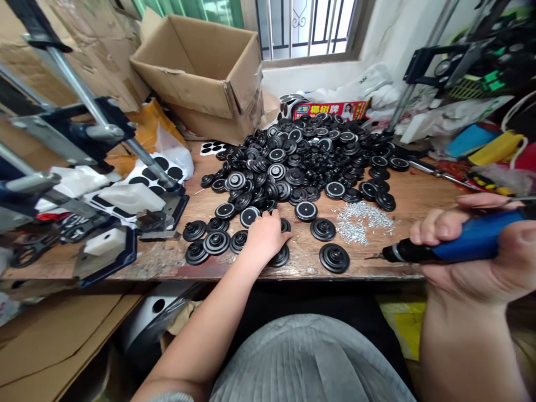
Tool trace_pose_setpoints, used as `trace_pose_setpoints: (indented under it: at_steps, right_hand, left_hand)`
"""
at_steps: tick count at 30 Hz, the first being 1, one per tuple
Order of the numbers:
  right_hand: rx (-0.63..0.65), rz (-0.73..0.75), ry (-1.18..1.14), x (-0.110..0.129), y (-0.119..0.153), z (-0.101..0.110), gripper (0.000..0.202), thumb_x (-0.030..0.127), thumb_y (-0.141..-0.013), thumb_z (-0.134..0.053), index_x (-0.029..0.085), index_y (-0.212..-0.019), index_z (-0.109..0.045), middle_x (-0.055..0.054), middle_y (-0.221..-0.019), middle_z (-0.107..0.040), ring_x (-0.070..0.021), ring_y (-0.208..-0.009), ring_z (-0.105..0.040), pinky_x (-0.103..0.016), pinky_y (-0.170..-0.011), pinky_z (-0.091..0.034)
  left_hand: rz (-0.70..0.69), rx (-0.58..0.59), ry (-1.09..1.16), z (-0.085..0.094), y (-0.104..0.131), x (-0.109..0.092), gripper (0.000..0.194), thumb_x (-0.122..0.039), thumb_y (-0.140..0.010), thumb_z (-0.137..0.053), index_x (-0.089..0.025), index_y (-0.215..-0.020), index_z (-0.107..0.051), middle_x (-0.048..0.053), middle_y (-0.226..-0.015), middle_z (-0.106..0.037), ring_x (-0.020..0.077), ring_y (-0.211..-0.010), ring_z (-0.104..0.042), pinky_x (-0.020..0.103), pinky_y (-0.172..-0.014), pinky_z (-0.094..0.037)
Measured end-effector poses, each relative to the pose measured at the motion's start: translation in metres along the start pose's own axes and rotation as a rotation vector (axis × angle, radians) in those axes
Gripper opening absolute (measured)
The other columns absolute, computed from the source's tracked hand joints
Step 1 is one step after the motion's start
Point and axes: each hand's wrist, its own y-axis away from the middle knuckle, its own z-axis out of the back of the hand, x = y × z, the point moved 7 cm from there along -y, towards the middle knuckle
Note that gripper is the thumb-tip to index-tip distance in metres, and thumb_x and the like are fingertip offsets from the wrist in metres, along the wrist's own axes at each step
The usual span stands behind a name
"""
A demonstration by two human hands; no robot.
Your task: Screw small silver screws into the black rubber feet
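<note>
My left hand (266, 234) reaches over the black round discs near the table's front edge, its fingers curled down on a disc (280, 255); what lies under the fingers is partly hidden. My right hand (469, 245) is wrapped round a blue electric screwdriver (477, 237), whose thin bit points left just above the wood. Left of the bit sits a stepped black disc (334, 258), with another (322, 229) behind it. Small silver screws (362, 222) lie scattered between the discs and the screwdriver. Behind my left hand rises a large heap of black discs (293, 162).
An open cardboard box (201, 72) stands at the back left. Metal hand presses (100, 134) and scissors (33, 248) occupy the left side. At the right are another press (439, 61), a metal tool (435, 170) and plastic bags. The wooden table's edge (159, 273) runs along the front.
</note>
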Motion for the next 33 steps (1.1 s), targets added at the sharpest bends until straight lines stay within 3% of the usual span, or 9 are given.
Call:
trace_pose_setpoints:
  at_steps: [5,10,15,19,24,29,33]
  right_hand:
    - [-0.030,0.022,0.008,-0.003,-0.005,0.006,0.042,0.052,-0.065,-0.074,0.018,-0.088,-0.064,0.004,-0.050,-0.053,-0.0142,-0.040,-0.044,-0.029,-0.037,-0.039]
    - [-0.012,0.048,0.048,-0.024,-0.006,0.003,0.032,0.040,-0.074,-0.074,0.016,-0.092,-0.064,0.002,-0.055,-0.056,-0.0156,-0.044,-0.053,-0.030,-0.042,-0.045]
    - [-0.023,0.062,0.039,-0.046,-0.005,0.001,0.028,0.038,-0.078,-0.074,0.018,-0.096,-0.064,0.003,-0.057,-0.058,-0.0147,-0.047,-0.056,-0.029,-0.046,-0.048]
    - [-0.020,0.065,0.019,-0.060,-0.006,-0.003,0.027,0.036,-0.080,-0.074,0.018,-0.096,-0.064,0.004,-0.059,-0.059,-0.0134,-0.048,-0.056,-0.028,-0.049,-0.049]
    - [-0.013,0.041,0.008,-0.069,-0.008,-0.009,0.026,0.034,-0.080,-0.075,0.018,-0.097,-0.065,0.004,-0.061,-0.059,-0.0137,-0.049,-0.057,-0.028,-0.048,-0.049]
    - [-0.022,0.071,-0.011,-0.050,-0.011,-0.018,0.027,0.038,-0.079,-0.074,0.018,-0.095,-0.064,0.004,-0.057,-0.058,-0.0143,-0.046,-0.055,-0.029,-0.046,-0.048]
    - [-0.018,0.105,-0.065,-0.030,-0.013,-0.027,0.031,0.044,-0.077,-0.072,0.019,-0.092,-0.064,0.005,-0.054,-0.054,-0.0138,-0.044,-0.051,-0.029,-0.043,-0.046]
  left_hand:
    - [-0.122,0.038,-0.041,-0.003,-0.007,-0.030,0.049,-0.042,-0.082,-0.067,-0.012,-0.119,-0.055,0.019,-0.111,-0.066,0.0353,-0.101,-0.066,0.039,-0.082,-0.051]
    - [-0.258,0.113,-0.018,-0.001,0.006,-0.062,0.045,-0.039,-0.082,-0.066,-0.013,-0.118,-0.057,0.020,-0.117,-0.065,0.0364,-0.105,-0.065,0.041,-0.085,-0.052]
    - [-0.314,0.187,0.034,0.009,0.021,-0.073,0.053,-0.038,-0.081,-0.072,-0.012,-0.124,-0.056,0.019,-0.127,-0.061,0.0369,-0.116,-0.060,0.045,-0.097,-0.047]
    - [-0.375,0.117,0.108,0.021,0.025,-0.078,0.058,-0.040,-0.083,-0.070,-0.013,-0.132,-0.054,0.018,-0.136,-0.056,0.0372,-0.124,-0.055,0.047,-0.106,-0.043]
    - [-0.456,0.019,0.231,0.021,0.022,-0.092,0.034,-0.028,-0.091,-0.060,-0.018,-0.124,-0.061,0.012,-0.127,-0.062,0.0292,-0.117,-0.060,0.041,-0.103,-0.046]
    - [-0.557,-0.068,0.259,0.015,0.017,-0.111,0.023,-0.016,-0.092,-0.056,-0.019,-0.112,-0.067,0.007,-0.111,-0.067,0.0250,-0.106,-0.060,0.037,-0.096,-0.048]
    - [-0.596,-0.133,0.236,0.012,0.016,-0.120,0.018,-0.025,-0.094,-0.057,-0.019,-0.106,-0.068,0.006,-0.104,-0.067,0.0253,-0.099,-0.058,0.039,-0.089,-0.046]
